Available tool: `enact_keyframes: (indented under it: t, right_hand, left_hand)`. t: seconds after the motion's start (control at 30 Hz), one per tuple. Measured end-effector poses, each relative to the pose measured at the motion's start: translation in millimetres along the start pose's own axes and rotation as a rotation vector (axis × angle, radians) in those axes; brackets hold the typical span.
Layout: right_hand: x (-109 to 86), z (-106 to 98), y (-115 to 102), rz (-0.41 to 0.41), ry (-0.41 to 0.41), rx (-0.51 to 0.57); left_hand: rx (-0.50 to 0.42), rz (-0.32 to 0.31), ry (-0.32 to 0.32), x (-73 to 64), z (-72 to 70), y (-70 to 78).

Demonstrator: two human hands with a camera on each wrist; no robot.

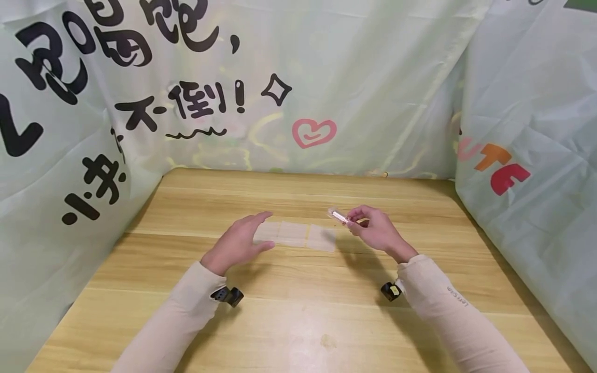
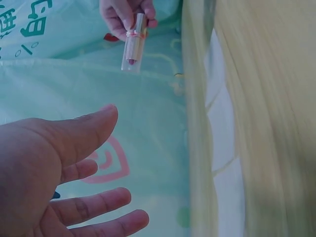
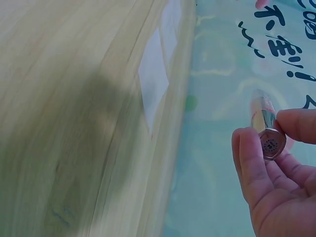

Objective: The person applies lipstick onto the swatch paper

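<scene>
My right hand (image 1: 375, 228) pinches a lipstick (image 1: 339, 216) near one end, holding it raised above the table. In the left wrist view the lipstick (image 2: 134, 43) has a shiny metallic tube and a clear cap, with a dark pink tip visible inside. Its round base, with small dark print, faces the right wrist camera. My left hand (image 1: 240, 239) is spread and holds nothing, thumb and fingers apart, over the left end of a row of pale paper squares (image 1: 294, 233). The left part of that row is partly behind my left hand.
The wooden table (image 1: 289, 305) is bounded by a printed cloth (image 1: 373, 103) at the back and both sides. Black lettering and a pink heart (image 1: 314, 133) mark the back cloth. Each wrist carries a small black camera (image 1: 228, 296).
</scene>
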State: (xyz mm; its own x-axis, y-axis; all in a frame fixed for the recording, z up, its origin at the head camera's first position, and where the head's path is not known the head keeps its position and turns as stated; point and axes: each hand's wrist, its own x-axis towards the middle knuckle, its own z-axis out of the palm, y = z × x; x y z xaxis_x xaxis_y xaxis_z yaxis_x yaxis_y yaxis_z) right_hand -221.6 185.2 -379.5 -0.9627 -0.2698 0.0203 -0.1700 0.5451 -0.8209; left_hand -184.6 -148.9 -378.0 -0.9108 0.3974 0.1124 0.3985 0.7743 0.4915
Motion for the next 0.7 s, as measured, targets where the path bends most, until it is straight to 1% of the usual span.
enact_keyframes:
  t: [0.3, 0.7]
  right_hand:
    - [-0.1, 5.8, -0.2, -0.029, 0.001, 0.051]
    - [-2.4, 12.9, -3.5, -0.072, -0.028, 0.115]
  left_hand:
    - [0.006, 0.008, -0.003, 7.4, 1.5, 11.6]
    - [0.010, 0.048, 0.009, 15.3, 4.7, 23.9]
